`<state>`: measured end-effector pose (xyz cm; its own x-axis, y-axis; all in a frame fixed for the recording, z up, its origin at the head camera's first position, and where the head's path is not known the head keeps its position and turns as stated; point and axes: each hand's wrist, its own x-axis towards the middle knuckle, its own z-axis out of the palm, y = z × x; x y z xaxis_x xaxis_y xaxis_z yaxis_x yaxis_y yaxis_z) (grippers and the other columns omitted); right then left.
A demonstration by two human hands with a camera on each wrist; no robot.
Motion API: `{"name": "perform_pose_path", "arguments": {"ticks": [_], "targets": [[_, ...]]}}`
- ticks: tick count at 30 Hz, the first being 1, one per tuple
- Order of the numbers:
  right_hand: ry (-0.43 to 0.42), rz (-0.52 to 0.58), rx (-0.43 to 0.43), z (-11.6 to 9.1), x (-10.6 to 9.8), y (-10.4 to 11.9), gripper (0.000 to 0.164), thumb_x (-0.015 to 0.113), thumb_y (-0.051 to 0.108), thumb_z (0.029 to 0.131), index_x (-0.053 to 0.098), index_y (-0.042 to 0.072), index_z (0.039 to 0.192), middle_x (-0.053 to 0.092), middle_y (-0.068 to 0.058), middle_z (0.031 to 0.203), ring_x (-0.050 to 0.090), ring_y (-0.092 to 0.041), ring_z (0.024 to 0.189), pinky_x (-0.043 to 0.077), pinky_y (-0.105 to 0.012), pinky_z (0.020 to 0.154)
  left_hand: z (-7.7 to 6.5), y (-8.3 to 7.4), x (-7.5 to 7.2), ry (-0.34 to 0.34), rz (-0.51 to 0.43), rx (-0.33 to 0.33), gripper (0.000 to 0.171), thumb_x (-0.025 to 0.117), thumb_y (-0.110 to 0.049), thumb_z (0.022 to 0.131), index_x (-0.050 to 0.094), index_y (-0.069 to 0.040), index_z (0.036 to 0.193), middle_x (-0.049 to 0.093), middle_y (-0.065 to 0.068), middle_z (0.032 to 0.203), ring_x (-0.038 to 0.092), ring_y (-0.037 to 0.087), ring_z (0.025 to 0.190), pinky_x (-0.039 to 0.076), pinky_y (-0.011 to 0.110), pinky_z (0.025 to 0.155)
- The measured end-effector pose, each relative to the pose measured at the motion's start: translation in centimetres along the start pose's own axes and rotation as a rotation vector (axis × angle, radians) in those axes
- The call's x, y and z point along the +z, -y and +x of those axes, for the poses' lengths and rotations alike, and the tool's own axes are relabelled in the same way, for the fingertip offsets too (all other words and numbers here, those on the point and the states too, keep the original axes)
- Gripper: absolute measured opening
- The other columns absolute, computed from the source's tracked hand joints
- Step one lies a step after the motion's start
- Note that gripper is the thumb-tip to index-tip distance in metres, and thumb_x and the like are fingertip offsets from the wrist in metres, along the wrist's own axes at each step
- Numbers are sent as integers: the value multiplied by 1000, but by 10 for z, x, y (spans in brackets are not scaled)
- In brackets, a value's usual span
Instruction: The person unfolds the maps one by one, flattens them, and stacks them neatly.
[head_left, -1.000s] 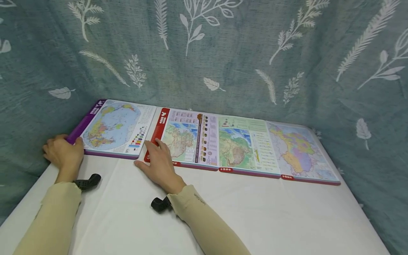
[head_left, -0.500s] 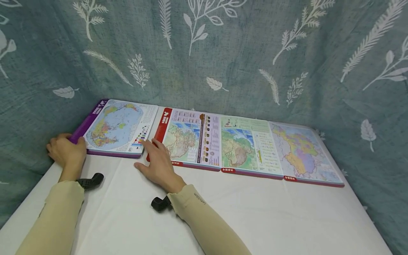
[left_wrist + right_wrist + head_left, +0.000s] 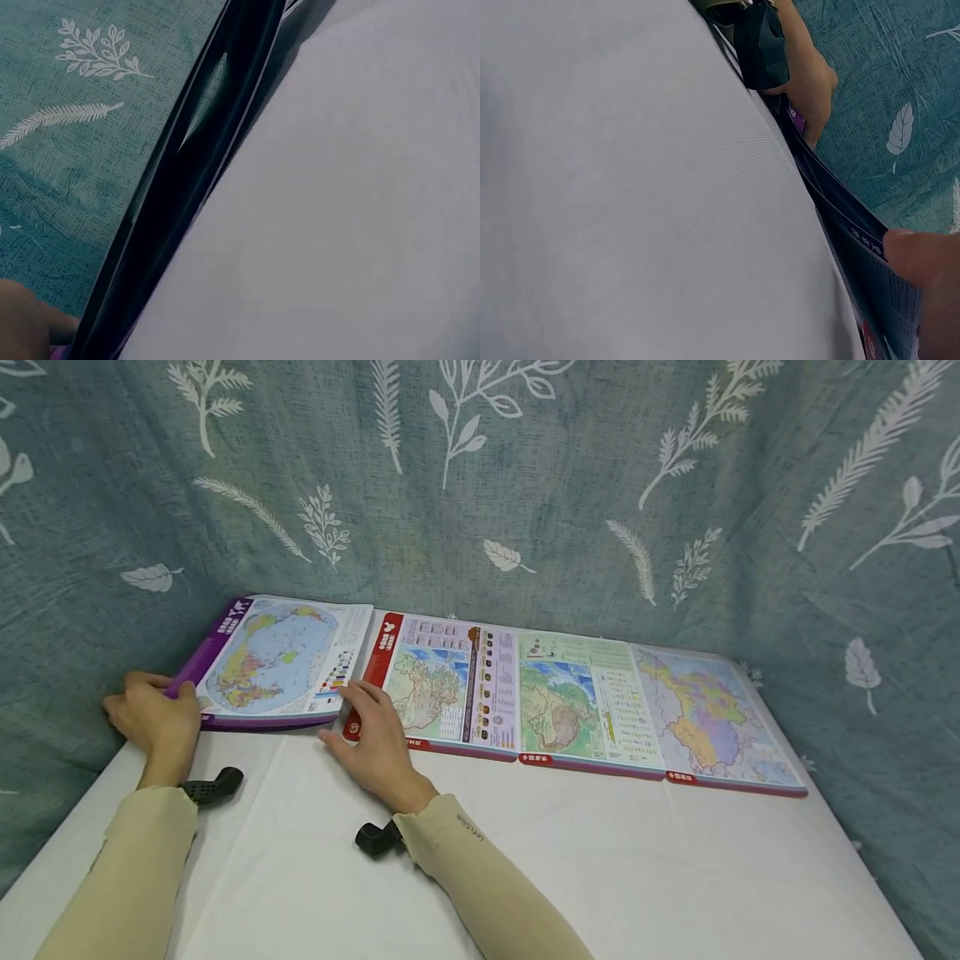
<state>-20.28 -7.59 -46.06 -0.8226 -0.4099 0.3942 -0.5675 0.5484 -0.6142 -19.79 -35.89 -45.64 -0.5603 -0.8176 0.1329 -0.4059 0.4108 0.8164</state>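
Observation:
A purple-edged world map mat (image 3: 273, 652) lies at the far left of the table in the head view, in what looks like a layered stack. My left hand (image 3: 157, 714) grips its near left corner, thumb at the near side, other fingers round the outer edge. At its near right corner, my right hand (image 3: 375, 739) holds the map's edge between thumb and fingers; this side is slightly raised. In the right wrist view the thumb (image 3: 911, 255) touches the mat's edge, where layers part. A gap also shows between layers of the mat (image 3: 172, 195) in the left wrist view.
To the right lie red-edged China map sheets (image 3: 427, 693) in an overlapping row, including a green relief map (image 3: 555, 702) and a multicoloured one (image 3: 705, 718). White cloth covers the table (image 3: 600, 877). A green leaf-patterned curtain (image 3: 480, 485) hangs behind and at both sides.
The right edge of the purple-edged map mat has risen slightly, with a gap showing beneath. My right hand's fingers have drawn in at its corner. The left hand keeps its grip.

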Motion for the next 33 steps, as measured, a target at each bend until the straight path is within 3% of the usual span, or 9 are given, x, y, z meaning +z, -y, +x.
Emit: {"name": "perform_pose_path", "arguments": {"ticks": [7, 16, 23, 27, 33], "targets": [[-96, 49, 52, -3, -4, 0, 59, 85, 31, 91, 64, 14, 143, 59, -6, 150, 52, -21, 142, 44, -36, 116, 1, 0, 2, -18, 3, 44, 36, 69, -20, 97, 66, 9, 117, 58, 35, 124, 42, 54, 134, 24, 61, 114], [-155, 10, 50, -6, -6, -7, 56, 86, 32, 90, 66, 13, 139, 64, -5, 148, 52, -19, 141, 48, -34, 111, -3, -6, 3, 0, 76, 128, 38, 68, -24, 98, 68, 11, 113, 64, 37, 119, 52, 58, 122, 24, 64, 109], [-182, 32, 55, -9, -9, -10, 55, 86, 31, 90, 67, 11, 138, 64, -8, 146, 53, -22, 140, 50, -37, 109, -9, -10, 7, 56, 94, 147, 41, 66, -23, 100, 69, 11, 123, 64, 38, 124, 53, 57, 122, 25, 63, 109], [-181, 39, 66, -12, -13, -12, 54, 85, 31, 91, 67, 11, 138, 62, -7, 147, 53, -21, 139, 50, -38, 109, -12, -11, 8, 88, 64, 202, 42, 66, -23, 100, 69, 12, 124, 65, 38, 121, 51, 58, 122, 26, 62, 108], [-198, 42, 50, -17, -18, -17, 52, 86, 29, 90, 68, 10, 135, 63, -8, 148, 54, -22, 138, 50, -40, 107, -16, -12, 11, 150, 54, 217, 44, 66, -24, 101, 67, 11, 128, 64, 37, 116, 47, 55, 123, 26, 62, 106]]}}
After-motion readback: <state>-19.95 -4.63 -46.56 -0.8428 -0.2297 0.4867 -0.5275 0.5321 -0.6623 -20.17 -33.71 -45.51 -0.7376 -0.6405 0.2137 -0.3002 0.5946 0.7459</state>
